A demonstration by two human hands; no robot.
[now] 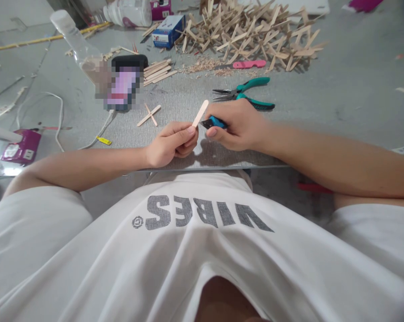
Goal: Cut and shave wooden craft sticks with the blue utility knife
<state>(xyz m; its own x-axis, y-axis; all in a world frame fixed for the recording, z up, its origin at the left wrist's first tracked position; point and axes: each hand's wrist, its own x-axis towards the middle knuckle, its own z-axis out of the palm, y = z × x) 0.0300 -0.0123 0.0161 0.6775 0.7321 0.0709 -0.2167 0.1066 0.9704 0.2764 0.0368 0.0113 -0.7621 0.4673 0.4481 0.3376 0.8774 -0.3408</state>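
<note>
Pinched between thumb and fingers of my left hand (pixel 173 142) is a flat wooden craft stick (pixel 201 112), tilted up to the right. My right hand (pixel 237 124) is closed around a blue and black utility knife (pixel 214 123). The knife's tip points left and is close beside the stick; whether it touches cannot be made out. Two sticks crossed into an X (pixel 149 115) lie on the table left of my hands. Just beyond my right hand rest needle-nose pliers (pixel 244 94) with teal handles.
A large heap of crossed sticks (pixel 255 33) covers the back. Before it lie wood shavings (pixel 204 65), a pink-handled knife (pixel 249 65) and loose sticks (pixel 158 71). A blue box (pixel 169 31), a clear bottle (pixel 76 40), a blurred-out phone (pixel 123 87) with a cable and a purple power socket (pixel 21 146) stand leftward.
</note>
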